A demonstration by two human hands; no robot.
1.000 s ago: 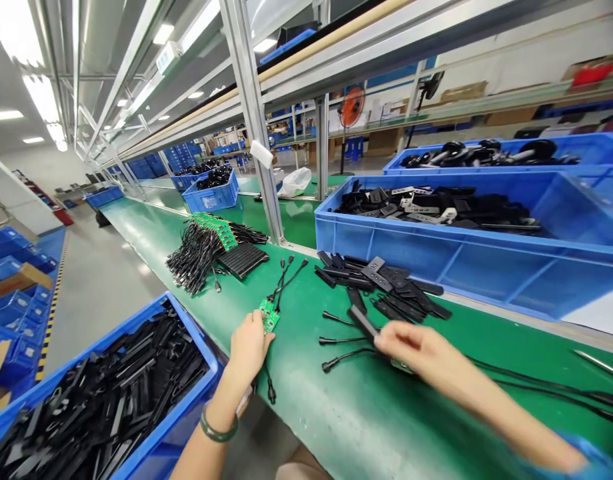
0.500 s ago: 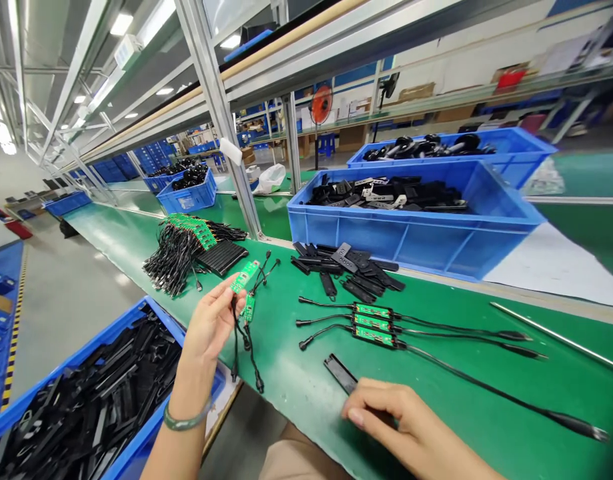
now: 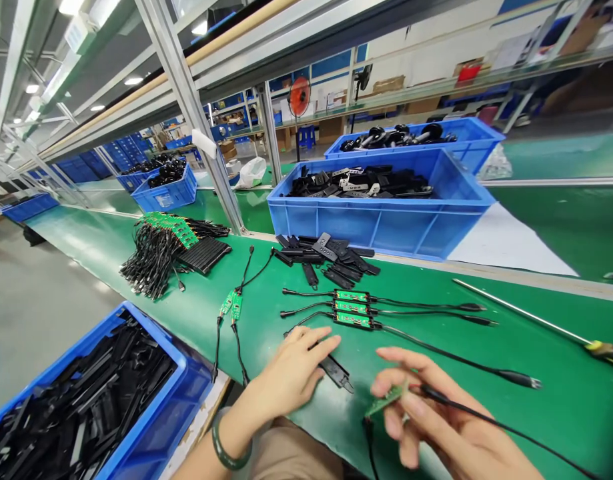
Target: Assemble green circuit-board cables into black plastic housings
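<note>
My right hand (image 3: 426, 413) pinches a small green circuit board (image 3: 386, 402) with a black cable (image 3: 491, 427) running off to the right. My left hand (image 3: 291, 373) rests with fingers stretched over a flat black plastic housing piece (image 3: 336, 372) on the green bench mat (image 3: 436, 347). Just beyond lie three green boards with cables (image 3: 353, 308) in a row. Two more wired boards (image 3: 232, 305) lie to the left of my left hand.
A pile of black housings (image 3: 326, 257) sits before a blue bin of parts (image 3: 381, 213). A second blue bin (image 3: 86, 400) stands at the near left edge. A bundle of cabled boards (image 3: 161, 250) lies far left. A screwdriver (image 3: 561, 330) lies at right.
My left hand put down the wired boards it was lifting and came right onto the black housing. My right hand left the housing and now holds a cabled green board.
</note>
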